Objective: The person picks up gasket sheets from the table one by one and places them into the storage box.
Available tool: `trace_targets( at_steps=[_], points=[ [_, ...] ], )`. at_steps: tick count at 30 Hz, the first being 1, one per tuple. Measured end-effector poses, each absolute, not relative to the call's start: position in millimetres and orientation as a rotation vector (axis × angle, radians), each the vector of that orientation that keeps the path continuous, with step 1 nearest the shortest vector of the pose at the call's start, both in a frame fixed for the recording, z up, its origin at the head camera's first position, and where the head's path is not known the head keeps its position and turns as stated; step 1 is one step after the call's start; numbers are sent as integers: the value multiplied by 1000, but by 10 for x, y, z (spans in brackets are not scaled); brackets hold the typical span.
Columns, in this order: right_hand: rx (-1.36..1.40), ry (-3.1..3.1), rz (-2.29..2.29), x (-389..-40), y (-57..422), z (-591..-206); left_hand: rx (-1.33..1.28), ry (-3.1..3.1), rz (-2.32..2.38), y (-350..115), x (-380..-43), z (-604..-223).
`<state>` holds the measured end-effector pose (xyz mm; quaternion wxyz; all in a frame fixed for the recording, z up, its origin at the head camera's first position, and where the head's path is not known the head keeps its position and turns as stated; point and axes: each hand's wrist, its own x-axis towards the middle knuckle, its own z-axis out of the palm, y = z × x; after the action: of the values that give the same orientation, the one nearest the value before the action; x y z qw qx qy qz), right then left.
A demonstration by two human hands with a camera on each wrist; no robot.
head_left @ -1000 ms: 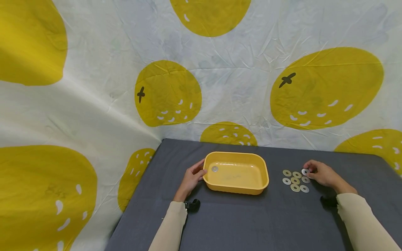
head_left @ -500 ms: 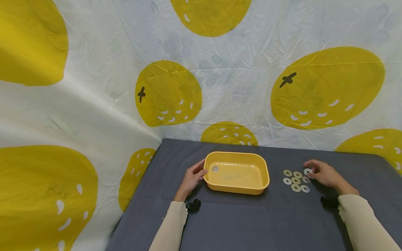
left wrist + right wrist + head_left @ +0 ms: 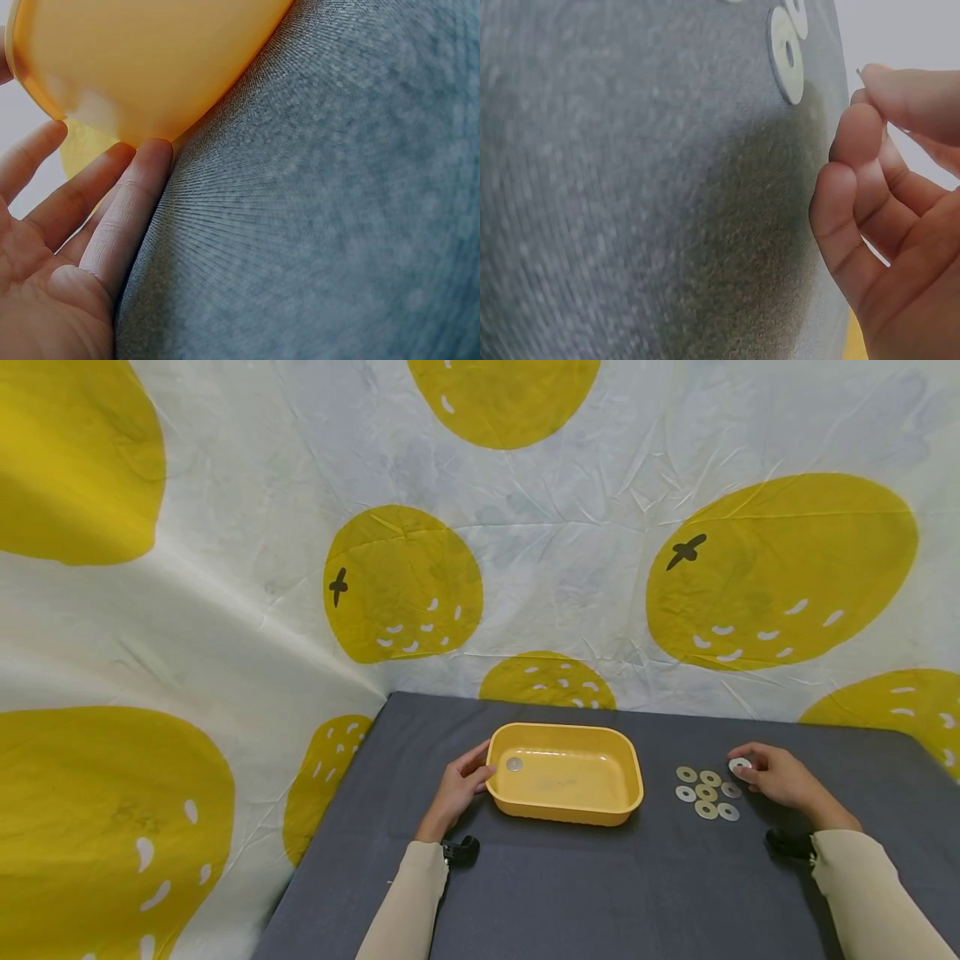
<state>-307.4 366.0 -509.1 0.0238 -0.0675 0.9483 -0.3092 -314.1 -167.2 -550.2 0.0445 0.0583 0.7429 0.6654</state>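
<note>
At the middle of the table in the head view sits a yellow rectangular tub (image 3: 564,814) with one silver washer (image 3: 513,764) lying at its left end. My left hand (image 3: 456,795) holds the tub's left side, thumb at the rim; its other fingers (image 3: 112,217) press against the outer wall in the left wrist view. My right hand (image 3: 780,778) pinches a silver washer (image 3: 739,764) between thumb and fingers, close over the cloth. In the right wrist view that washer is mostly hidden, only a thin edge showing past the thumb.
Several flat washers, some gold (image 3: 706,792) and some silver (image 3: 727,812), lie grouped on the dark grey tablecloth (image 3: 570,893), between the tub and my right hand. Behind the table hangs a white cloth (image 3: 555,577) printed with yellow fruit.
My right hand has drawn the pinched washer slightly right, away from the others in the group. The left hand and the tub have stayed in place.
</note>
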Motion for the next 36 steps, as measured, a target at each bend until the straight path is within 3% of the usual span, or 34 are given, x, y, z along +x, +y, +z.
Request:
trace_targets(
  at_steps=[36],
  points=[
    [-292, 2718, -1389, -3061, 3046, -4809, 204, 2266, 2040, -1672, -3147, -5511]
  ],
)
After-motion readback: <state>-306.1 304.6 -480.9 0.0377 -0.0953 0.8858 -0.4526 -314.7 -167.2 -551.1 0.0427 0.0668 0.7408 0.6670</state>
